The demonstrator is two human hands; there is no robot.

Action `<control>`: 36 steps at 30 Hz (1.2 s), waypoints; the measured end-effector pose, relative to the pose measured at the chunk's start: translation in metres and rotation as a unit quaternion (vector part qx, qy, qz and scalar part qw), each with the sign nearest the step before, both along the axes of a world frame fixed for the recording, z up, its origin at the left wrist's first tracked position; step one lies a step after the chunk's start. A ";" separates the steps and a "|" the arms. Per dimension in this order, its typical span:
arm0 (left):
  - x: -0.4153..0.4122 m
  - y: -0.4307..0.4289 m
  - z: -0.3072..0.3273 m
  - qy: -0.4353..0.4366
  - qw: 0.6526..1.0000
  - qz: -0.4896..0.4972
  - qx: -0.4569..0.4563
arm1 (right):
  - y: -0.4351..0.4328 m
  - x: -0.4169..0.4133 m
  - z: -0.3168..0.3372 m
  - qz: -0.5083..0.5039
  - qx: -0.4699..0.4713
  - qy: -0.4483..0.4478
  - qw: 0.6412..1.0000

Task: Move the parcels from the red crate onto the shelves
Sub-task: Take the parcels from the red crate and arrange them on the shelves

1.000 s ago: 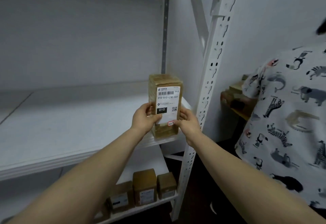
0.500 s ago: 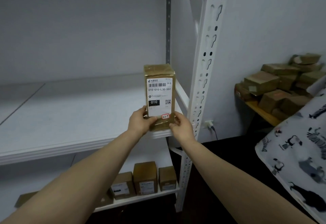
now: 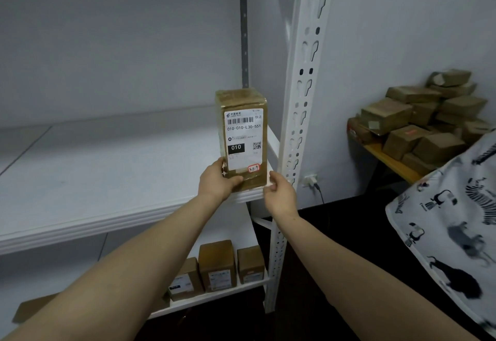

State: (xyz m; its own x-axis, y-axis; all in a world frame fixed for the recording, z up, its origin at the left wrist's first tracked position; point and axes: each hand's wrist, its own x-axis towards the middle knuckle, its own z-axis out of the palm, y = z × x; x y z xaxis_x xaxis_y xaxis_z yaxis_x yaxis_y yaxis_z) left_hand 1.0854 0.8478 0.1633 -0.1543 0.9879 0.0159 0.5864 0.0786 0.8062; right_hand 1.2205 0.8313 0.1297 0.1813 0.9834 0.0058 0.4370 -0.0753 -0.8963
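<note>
Parcel: a tall brown parcel (image 3: 241, 139), rectangular, wrapped in glossy tape, stands upright at the near right corner of the middle shelf (image 3: 107, 179). Its base sits right at the shelf's front lip.
Label: a white shipping label (image 3: 243, 139) covers most of the front face, with a barcode, a black "010" block, a small QR square and a red-ringed handwritten tag at the bottom.
Left hand: the left hand (image 3: 217, 182) grips the parcel's lower left corner, thumb laid across the front and fingers wrapped out of sight behind.
Right hand: the right hand (image 3: 280, 193) is at the lower right edge, lightly curled, with its thumb and fingertips pinching that corner.
Shelving: smooth white boards with a ribbed front edge. A white metal upright post (image 3: 303, 99), punched with keyhole slots, rises just right of the parcel.
Lower shelf: down on the lower shelf (image 3: 214, 297) three small brown boxes (image 3: 217, 265) stand side by side, labels facing out. A flat piece of cardboard (image 3: 35, 308) lies far to the left.
Right side: a loose heap of brown cartons (image 3: 424, 118) is piled on a wooden bench (image 3: 389, 160) against the wall.
Near right: white cloth printed with black animals (image 3: 451, 228) fills the corner.
Wall: a white plug (image 3: 311, 179) with a dark cord sits low, just right of the post.
</note>
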 end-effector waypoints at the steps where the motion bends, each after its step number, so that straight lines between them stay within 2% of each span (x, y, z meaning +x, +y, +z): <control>1: 0.001 -0.001 -0.001 0.006 1.000 0.004 0.002 | -0.001 0.002 0.000 -0.001 0.002 -0.003 1.000; 7: 0.005 0.005 -0.001 0.014 1.000 -0.006 0.007 | -0.004 0.004 -0.003 0.016 0.008 -0.028 0.999; 16: 0.013 0.009 -0.003 0.019 1.000 -0.004 0.001 | -0.002 0.010 -0.007 -0.003 -0.007 -0.001 1.000; 25: 0.013 0.008 -0.009 0.055 0.998 -0.003 0.000 | 0.006 0.007 -0.011 0.015 -0.013 -0.046 0.999; 36: 0.011 0.021 -0.011 0.058 0.998 -0.002 -0.001 | 0.020 0.008 -0.014 0.013 -0.026 -0.035 0.999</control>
